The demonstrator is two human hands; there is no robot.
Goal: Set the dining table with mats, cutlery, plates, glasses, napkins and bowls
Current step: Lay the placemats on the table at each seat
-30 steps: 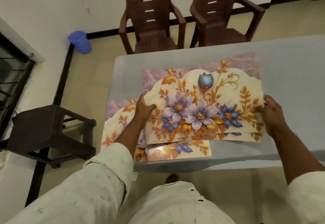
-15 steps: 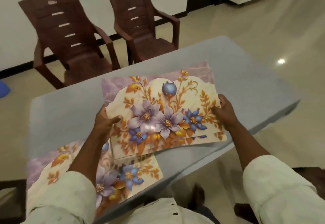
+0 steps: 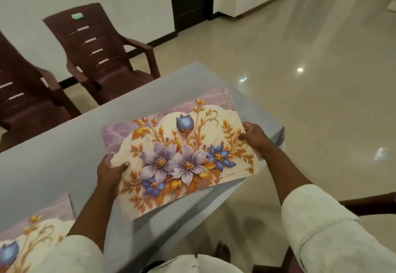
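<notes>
floral mats (image 3: 180,157) gripped between left hand (image 3: 109,173) and right hand (image 3: 255,136).

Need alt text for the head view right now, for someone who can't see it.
Both hands, left hand and right hand, hold a stack of floral placemats over the grey table. Another floral placemat lies at the table's near left; two brown chairs stand beyond.

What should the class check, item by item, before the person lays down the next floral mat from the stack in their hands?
1. Left hand grips the mat stack: ok.
2. Right hand grips the opposite end: ok.
3. Bare table below the stack: ok.
4. First mat already lies flat, apart from the stack: ok.
5. Top mat separated from the rest: not ok.
6. Number of mats left: cannot tell.
</notes>
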